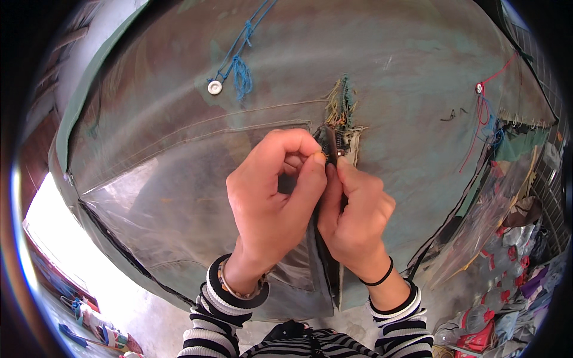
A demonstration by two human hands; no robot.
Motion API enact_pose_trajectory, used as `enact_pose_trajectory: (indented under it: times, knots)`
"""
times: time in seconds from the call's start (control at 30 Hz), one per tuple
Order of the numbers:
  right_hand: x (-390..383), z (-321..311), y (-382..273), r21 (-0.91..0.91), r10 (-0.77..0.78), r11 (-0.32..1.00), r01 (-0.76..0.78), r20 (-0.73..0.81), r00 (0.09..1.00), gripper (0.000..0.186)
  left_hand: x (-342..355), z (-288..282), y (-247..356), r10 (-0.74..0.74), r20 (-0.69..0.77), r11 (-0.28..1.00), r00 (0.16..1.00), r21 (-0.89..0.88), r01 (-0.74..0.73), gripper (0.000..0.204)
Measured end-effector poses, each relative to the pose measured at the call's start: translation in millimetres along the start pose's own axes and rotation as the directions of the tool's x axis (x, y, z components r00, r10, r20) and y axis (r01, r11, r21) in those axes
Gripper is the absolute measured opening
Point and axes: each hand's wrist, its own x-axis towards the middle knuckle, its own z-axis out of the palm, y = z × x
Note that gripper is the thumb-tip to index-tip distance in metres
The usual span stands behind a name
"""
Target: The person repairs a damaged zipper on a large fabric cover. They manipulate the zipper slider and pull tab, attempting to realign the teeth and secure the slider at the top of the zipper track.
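A large grey-green canvas cover [418, 77] fills most of the head view, with a torn, frayed patch [340, 101] above a dark zipper [338, 140] at its middle. My left hand [274, 203] pinches at the zipper's upper end, thumb against index finger; a tiny orange bit shows by the fingertips, too small to name. Just to its right, my right hand [357, 221] grips the zipper's edge between thumb and finger. The zipper's dark strip runs down between and below both hands. A clear plastic window [131, 203] is sewn into the canvas on the left.
Blue cord [242, 74] with a white button [214, 87] hangs at the top. Red and blue cords [480, 104] hang at the right beside a torn plastic panel [501, 191]. Plastic bottles and bags [477, 310] lie lower right; assorted items [107, 334] sit lower left.
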Motion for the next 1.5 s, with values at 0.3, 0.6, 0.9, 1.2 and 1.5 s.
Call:
enact_pose_trajectory:
  times: [0.3,0.6,0.9,1.2,1.5]
  knots:
    - [-6.5,5.5,10.7,0.082,0.032,0.996,-0.026,-0.065,0.997,0.022,3.2,-5.2,-2.8,0.004,0.079,0.999,0.997,-0.036,-0.001,0.011]
    - [2.5,0.6,7.5,0.233,0.15,0.961,-0.148,0.009,0.989,0.018,3.0,-6.7,-7.6,0.14,0.121,0.989,0.983,0.022,-0.144,0.013]
    - [-3.8,5.1,12.1,0.295,0.268,0.918,-0.264,0.029,0.963,0.015,10.5,6.3,6.0,0.129,0.091,0.958,0.987,0.247,-0.148,0.014]
    - [-8.1,6.5,20.5,0.41,0.358,0.838,-0.36,0.086,0.93,0.02,18.7,4.3,-13.4,0.075,0.129,0.96,0.989,0.261,-0.106,0.009]
    - [-6.8,-0.5,11.7,0.391,0.227,0.897,-0.207,-0.004,0.974,0.02,3.6,1.3,-25.6,-0.014,0.1,0.995,0.995,-0.097,0.023,0.008]
